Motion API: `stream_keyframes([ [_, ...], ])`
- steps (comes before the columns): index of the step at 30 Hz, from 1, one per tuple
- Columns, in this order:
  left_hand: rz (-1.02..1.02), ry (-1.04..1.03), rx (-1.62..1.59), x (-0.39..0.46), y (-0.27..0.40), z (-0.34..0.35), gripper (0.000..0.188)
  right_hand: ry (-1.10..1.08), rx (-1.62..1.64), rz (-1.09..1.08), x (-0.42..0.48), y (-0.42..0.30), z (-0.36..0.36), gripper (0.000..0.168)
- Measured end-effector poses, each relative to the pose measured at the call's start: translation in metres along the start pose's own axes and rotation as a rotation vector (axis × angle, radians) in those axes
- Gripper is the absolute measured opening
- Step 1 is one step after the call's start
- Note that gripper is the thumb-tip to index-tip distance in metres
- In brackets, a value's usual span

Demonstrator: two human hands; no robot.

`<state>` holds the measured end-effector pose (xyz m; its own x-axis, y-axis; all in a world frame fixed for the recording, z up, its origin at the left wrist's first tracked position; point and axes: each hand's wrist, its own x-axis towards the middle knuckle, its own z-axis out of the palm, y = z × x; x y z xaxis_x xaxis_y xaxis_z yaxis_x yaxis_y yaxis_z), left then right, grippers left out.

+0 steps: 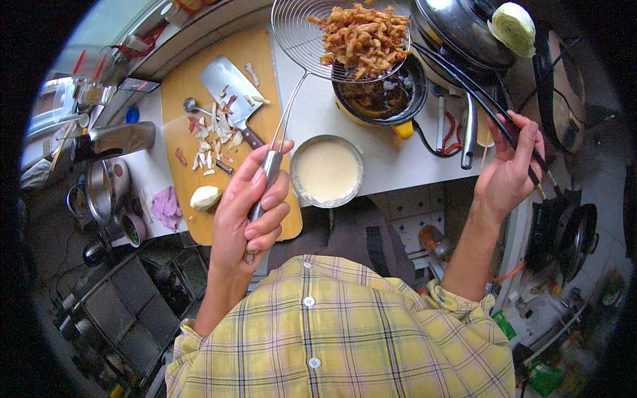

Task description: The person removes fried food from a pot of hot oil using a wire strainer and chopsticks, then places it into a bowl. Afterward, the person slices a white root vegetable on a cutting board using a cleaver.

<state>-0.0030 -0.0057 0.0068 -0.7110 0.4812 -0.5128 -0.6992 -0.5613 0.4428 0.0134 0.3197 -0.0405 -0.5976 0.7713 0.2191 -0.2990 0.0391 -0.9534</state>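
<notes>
My left hand (pixel 256 209) grips the metal handle of a wire spider strainer (pixel 293 37). Golden-brown fried pieces (pixel 366 40) lie heaped in its basket, which is held over the far part of a yellow electric pot (pixel 366 117). Dark oil (pixel 393 94) shows in the pot below the strainer's rim. Long black chopsticks (pixel 468 87) are held in my right hand (pixel 512 159), their tips reaching the strainer's right edge by the fried pieces. Pale batter fills a metal bowl (pixel 327 170) at the table's front edge, between my hands.
A wooden cutting board (pixel 181 94) on the left bears a cleaver (pixel 229 87), peelings (pixel 214 132), a peeled vegetable (pixel 205 198) and a small spoon (pixel 190 104). Half a cabbage (pixel 513 30) rests on a lidded black pan (pixel 463 30) at the back right. A purple cloth (pixel 166 208) lies left.
</notes>
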Motion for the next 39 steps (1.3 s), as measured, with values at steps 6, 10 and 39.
stream_keyframes([
  [6, -0.005, -0.001, -0.017, -0.01, 0.003, 0.003, 0.042, -0.012, 0.002, 0.098, -0.013, 0.02, -0.008, 0.025],
  [10, -0.01, -0.009, -0.017, -0.01, 0.003, 0.001, 0.043, -0.068, -0.041, 0.106, -0.016, 0.029, 0.003, 0.025],
  [39, -0.043, -0.022, 0.005, -0.003, -0.003, 0.012, 0.041, -0.574, -0.106, 0.22, -0.035, 0.104, 0.0, 0.021],
])
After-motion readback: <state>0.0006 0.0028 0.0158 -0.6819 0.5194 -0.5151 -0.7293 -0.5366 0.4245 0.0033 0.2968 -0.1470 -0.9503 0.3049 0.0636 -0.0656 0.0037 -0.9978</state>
